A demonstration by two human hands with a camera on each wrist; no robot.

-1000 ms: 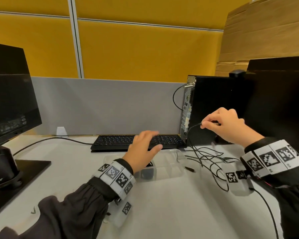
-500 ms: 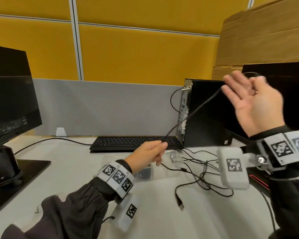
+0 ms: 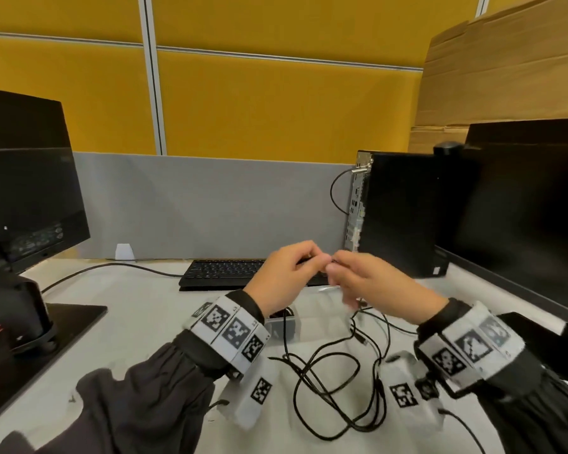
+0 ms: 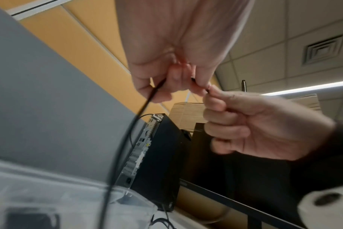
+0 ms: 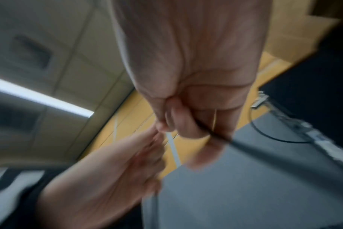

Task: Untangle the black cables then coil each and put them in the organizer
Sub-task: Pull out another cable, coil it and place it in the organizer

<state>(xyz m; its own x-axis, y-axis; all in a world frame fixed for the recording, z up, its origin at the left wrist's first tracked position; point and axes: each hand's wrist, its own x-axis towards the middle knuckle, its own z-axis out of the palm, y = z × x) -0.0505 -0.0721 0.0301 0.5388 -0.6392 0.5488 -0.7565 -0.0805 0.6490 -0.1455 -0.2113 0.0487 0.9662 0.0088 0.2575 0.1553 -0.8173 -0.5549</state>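
Both hands meet above the desk in front of the keyboard. My left hand (image 3: 287,276) pinches a thin black cable (image 4: 127,133) that hangs down from its fingers toward the clear plastic organizer (image 4: 139,199). My right hand (image 3: 358,276) grips the same cable (image 5: 264,148) just beside it, fingers curled. A tangle of black cables (image 3: 338,385) lies in loops on the white desk below the hands. The organizer (image 3: 309,309) sits mostly hidden behind my hands, with something dark in one compartment.
A black keyboard (image 3: 223,273) lies behind the hands. A black computer tower (image 3: 404,214) stands at the back right beside a monitor (image 3: 525,217). Another monitor (image 3: 23,191) and its base (image 3: 63,326) occupy the left. A grey partition (image 3: 210,204) closes the back.
My right hand has dropped from high on the right down to meet my left hand. The left hand rose slightly with the cable. The loose cables now lie nearer the front of the desk.
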